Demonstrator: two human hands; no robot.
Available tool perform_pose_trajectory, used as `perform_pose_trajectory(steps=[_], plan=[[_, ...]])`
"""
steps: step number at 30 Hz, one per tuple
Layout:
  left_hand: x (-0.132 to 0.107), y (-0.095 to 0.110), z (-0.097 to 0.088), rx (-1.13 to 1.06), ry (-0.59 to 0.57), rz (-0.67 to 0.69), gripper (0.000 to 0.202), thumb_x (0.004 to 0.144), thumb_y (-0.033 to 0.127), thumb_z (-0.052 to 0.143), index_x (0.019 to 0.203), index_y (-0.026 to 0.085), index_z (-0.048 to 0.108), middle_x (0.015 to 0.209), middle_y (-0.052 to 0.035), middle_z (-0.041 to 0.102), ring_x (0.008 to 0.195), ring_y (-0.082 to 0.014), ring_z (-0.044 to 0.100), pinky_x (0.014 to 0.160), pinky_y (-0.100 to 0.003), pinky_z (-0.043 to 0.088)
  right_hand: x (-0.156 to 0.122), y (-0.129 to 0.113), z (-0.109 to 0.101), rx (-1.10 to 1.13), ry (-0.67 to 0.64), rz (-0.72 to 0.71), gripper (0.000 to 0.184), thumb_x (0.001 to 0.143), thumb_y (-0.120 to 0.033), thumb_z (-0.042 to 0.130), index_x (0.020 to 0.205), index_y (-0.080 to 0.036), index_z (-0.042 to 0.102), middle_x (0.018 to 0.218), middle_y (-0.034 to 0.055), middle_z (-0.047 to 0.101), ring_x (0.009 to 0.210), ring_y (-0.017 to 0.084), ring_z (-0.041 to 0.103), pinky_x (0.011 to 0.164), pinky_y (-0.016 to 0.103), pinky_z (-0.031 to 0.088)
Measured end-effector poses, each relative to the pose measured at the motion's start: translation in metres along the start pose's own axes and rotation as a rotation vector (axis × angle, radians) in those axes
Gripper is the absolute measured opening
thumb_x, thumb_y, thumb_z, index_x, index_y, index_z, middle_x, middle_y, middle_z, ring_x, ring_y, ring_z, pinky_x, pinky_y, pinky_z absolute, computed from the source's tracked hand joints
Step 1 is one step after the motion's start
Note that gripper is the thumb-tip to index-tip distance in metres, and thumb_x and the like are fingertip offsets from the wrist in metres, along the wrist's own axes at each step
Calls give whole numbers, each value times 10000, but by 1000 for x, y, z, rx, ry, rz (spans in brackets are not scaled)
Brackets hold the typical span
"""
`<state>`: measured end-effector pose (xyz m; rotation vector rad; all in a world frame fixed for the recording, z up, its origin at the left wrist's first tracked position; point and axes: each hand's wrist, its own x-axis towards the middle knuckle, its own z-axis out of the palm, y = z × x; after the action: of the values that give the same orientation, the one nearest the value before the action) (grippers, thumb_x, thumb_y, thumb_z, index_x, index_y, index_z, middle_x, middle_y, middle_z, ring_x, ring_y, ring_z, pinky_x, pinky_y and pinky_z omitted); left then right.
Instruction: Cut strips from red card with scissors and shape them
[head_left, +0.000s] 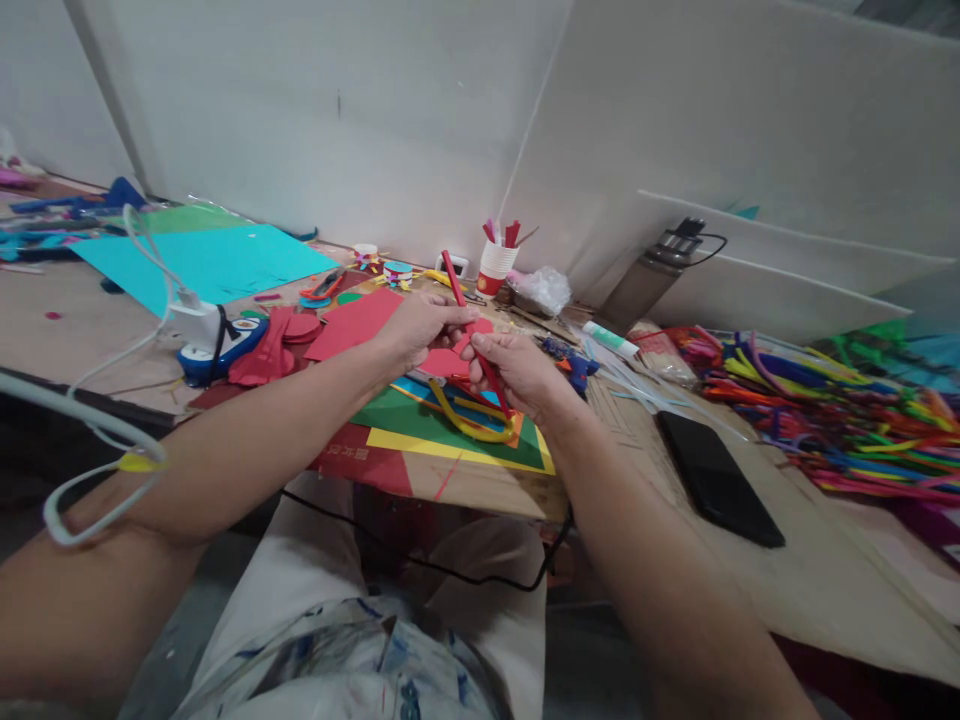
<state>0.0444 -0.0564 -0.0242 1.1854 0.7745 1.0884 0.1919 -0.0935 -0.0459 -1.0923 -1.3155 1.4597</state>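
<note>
Near edge of bench [532,492]: yellow sheet [450,448] sticking out from under green sheet [390,412]; bent yellow tube [469,430] on top; black phone [716,480] lies flat on the right side; both hands above the sheets, gripping one red strip [453,277], tilted, top end leaning left; left hand [424,328] pinches it around the middle; right hand [511,368] is closed on it lower down; red paper [360,325] just beyond left forearm; blue-and-white power strip [217,345] farther left; heap of colored craft sticks [847,410] far right; glue stick [611,340] near the grey bottle [649,280]; paper cup [496,268] holding red and pink sticks; large light-blue sheet [217,262] at back left; pale wall [337,110] behind.
</note>
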Motion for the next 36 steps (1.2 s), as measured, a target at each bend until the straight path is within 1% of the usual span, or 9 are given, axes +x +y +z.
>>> perform_pose_trajectory(steps=[7, 14, 17, 21, 27, 30, 36], plan=[[1, 3, 0, -35, 41, -19, 216, 814, 83, 659, 603, 96, 614, 467, 1, 532, 400, -45, 462, 416, -167, 327, 0, 0, 0, 1, -3, -2, 287, 852, -389, 653, 695, -149, 635, 464, -10, 603, 376, 90, 547, 430, 189, 427], [2, 2, 2, -58, 69, -12, 201, 797, 47, 649, 605, 97, 614, 496, -5, 557, 409, -44, 474, 425, -166, 339, 0, -1, 2, 2, -8, -3, 295, 834, -398, 664, 678, -148, 642, 453, -10, 596, 373, 88, 539, 414, 185, 407], [4, 0, 0, -69, 60, 2, 190, 808, 84, 665, 625, 102, 619, 509, -2, 562, 414, -40, 480, 425, -157, 340, -1, -1, 2, 8, -8, -4, 286, 818, -402, 679, 681, -154, 641, 454, -13, 596, 377, 90, 539, 414, 188, 408], [6, 1, -3, -73, 96, -1, 199, 806, 116, 693, 628, 110, 605, 503, 11, 549, 404, -33, 477, 410, -144, 317, -2, -1, 4, -4, -5, 8, 294, 824, -395, 671, 667, -147, 646, 449, -12, 587, 377, 89, 533, 422, 192, 415], [5, 5, -1, -77, 122, 11, 215, 818, 84, 659, 615, 104, 594, 497, 13, 540, 393, -33, 473, 398, -152, 295, -3, -3, 5, -2, -8, 9, 282, 844, -360, 645, 660, -146, 648, 447, -11, 589, 372, 90, 536, 421, 191, 411], [5, 4, -1, -80, 140, 21, 214, 818, 75, 646, 613, 105, 593, 497, 12, 543, 399, -36, 480, 404, -151, 305, -3, -3, 6, -13, -9, 9, 288, 837, -377, 654, 658, -151, 649, 445, -14, 587, 372, 89, 533, 419, 190, 410], [9, 2, -5, -77, 138, 30, 172, 824, 125, 670, 659, 102, 630, 535, 6, 566, 416, -32, 479, 427, -146, 348, -1, -1, 4, -21, -9, -2, 298, 829, -388, 669, 661, -143, 646, 451, -6, 587, 370, 93, 535, 416, 196, 403]])
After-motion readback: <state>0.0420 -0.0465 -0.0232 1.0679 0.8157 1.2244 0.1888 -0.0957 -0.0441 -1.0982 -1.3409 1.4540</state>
